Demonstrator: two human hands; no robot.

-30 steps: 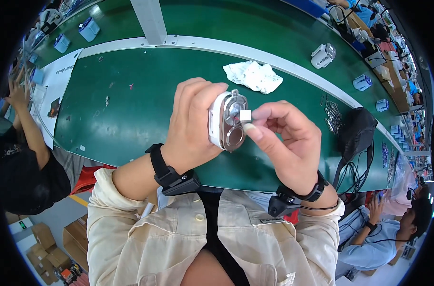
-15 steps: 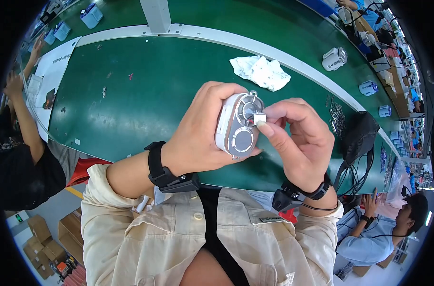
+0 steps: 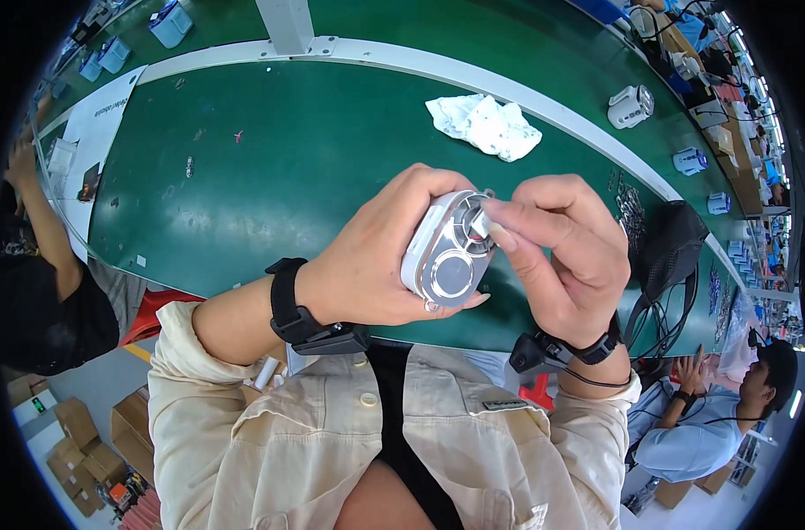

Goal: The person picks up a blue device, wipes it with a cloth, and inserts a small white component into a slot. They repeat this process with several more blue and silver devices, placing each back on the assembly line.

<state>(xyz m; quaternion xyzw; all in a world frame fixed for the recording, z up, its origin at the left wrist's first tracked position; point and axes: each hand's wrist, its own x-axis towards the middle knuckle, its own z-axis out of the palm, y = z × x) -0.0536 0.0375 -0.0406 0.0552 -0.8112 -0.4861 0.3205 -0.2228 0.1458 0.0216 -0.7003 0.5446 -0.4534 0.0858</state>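
My left hand point(image 3: 358, 256) is wrapped round a rounded, two-lobed device point(image 3: 449, 276) with a white side and a grey face. Two circular parts lie on that face, and small metal loops stick out at its ends. Thumb and forefinger of my right hand point(image 3: 569, 256) pinch a small white block point(image 3: 481, 226) against the upper circular recess. A bit of red shows beside the block; the fingertips hide the rest. The device is tilted, well above the green table point(image 3: 270, 185).
Crumpled white plastic point(image 3: 486, 126) lies beyond my hands. A black mesh pouch point(image 3: 669, 247) with cords and a pile of small metal parts point(image 3: 630, 216) are at the right. White devices point(image 3: 630, 106) stand past the white rail point(image 3: 473, 84). Co-workers sit left and right.
The device has shifted slightly toward me and tilted. My right fingers have moved the white block closer over the upper recess, covering more of it.
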